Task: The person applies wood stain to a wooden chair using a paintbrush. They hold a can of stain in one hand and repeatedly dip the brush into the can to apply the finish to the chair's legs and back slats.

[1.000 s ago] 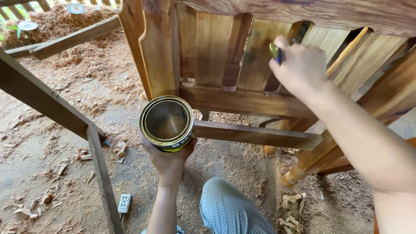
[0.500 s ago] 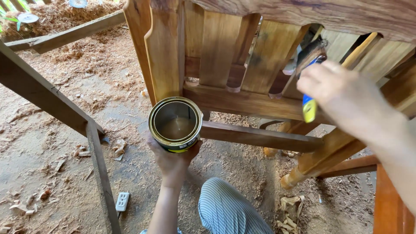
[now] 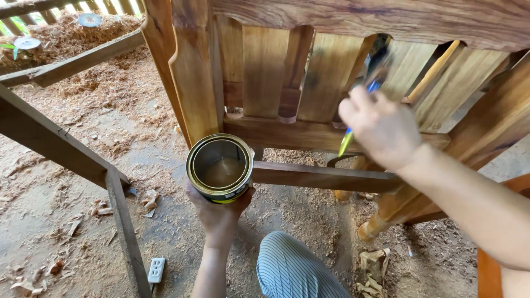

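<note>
My left hand holds an open round metal can from below; a pale brownish liquid lies in its bottom. My right hand grips a paintbrush with a blue and yellow handle, its blurred bristles up against the vertical slats of a wooden chair. The can sits just left of the chair's lower rail, in front of the slatted back.
A dark wooden frame slants across the left. Sawdust and wood shavings cover the concrete floor. A white power socket block lies on the ground near my striped trouser knee. Turned chair legs stand at lower right.
My right hand with the brush has drawn back from the upper slats and down to the left. The can has stayed almost in place.
</note>
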